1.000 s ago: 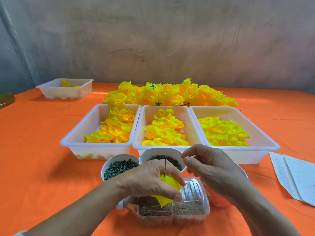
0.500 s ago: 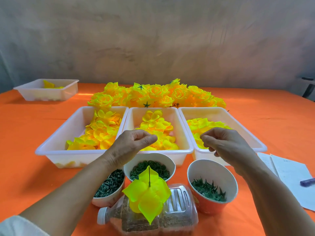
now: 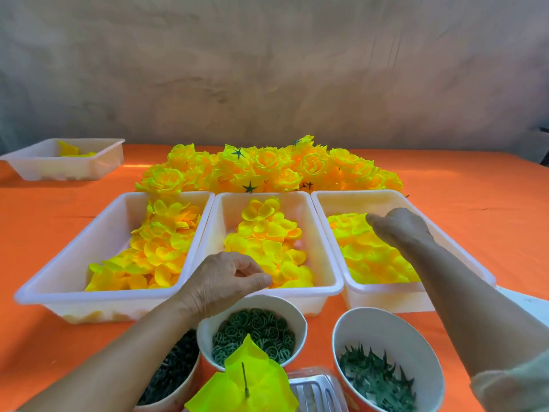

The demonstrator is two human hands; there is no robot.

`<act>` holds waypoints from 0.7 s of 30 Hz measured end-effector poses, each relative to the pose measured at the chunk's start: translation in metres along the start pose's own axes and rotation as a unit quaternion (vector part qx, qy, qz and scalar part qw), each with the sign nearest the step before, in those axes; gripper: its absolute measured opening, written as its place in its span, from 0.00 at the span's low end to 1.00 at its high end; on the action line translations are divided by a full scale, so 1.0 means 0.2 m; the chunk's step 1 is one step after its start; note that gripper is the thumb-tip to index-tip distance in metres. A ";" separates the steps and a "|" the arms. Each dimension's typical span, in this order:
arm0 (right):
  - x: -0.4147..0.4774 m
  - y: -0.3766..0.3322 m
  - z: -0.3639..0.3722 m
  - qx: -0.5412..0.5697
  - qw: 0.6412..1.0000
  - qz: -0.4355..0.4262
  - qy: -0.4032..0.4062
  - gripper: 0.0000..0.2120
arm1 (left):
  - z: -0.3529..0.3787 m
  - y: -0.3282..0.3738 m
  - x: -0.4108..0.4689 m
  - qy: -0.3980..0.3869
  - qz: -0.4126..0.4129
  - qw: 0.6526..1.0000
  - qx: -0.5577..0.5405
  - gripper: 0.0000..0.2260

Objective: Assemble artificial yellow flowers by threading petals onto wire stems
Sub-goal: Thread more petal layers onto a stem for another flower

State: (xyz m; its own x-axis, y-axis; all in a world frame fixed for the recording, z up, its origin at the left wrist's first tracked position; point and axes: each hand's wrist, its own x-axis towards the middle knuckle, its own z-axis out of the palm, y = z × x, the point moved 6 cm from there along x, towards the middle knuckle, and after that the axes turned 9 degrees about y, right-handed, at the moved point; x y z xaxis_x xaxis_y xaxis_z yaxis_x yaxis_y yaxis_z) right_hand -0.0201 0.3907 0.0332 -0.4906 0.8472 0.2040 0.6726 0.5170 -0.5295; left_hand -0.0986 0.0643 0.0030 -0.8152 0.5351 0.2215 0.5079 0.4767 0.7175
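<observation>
I see three trays [image 3: 261,194] abreast on the counter [image 3: 44,233], flowers [image 3: 267,168] heaped behind at twelve o'clock, three bowls [image 3: 300,319] before them at six, another tray [image 3: 98,165] at ten.

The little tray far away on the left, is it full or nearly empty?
Nearly empty. The far tray holds only a few yellow petals at one spot; the rest looks bare.
</observation>
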 end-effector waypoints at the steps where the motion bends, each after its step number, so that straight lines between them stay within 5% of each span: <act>1: 0.02 0.00 0.04 -0.009 1.000 0.015 -0.011 0.19 | 0.00 0.00 0.00 -0.004 -0.002 1.000 -0.006 0.17; 10: 0.06 -0.02 0.04 0.207 0.977 0.043 0.004 0.06 | 0.02 0.01 0.00 -0.013 -0.009 1.000 -0.016 0.18; 15: -0.06 -0.05 -0.10 0.452 0.888 0.051 -0.061 0.09 | 0.02 0.00 -0.01 -0.017 -0.027 0.999 -0.032 0.17; 21: -0.35 -0.19 -0.24 0.561 0.810 0.017 -0.169 0.07 | -0.03 0.02 0.00 -0.003 -0.087 0.988 -0.127 0.16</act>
State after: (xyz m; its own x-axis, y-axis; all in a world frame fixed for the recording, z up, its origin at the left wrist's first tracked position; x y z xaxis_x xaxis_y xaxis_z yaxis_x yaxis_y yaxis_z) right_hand 0.0157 0.3179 0.0789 -0.7333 0.6789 0.0369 -0.1446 -0.1026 -0.9842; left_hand -0.0975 0.0619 0.0096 -0.8819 0.4650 0.0778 0.2739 0.3710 0.8873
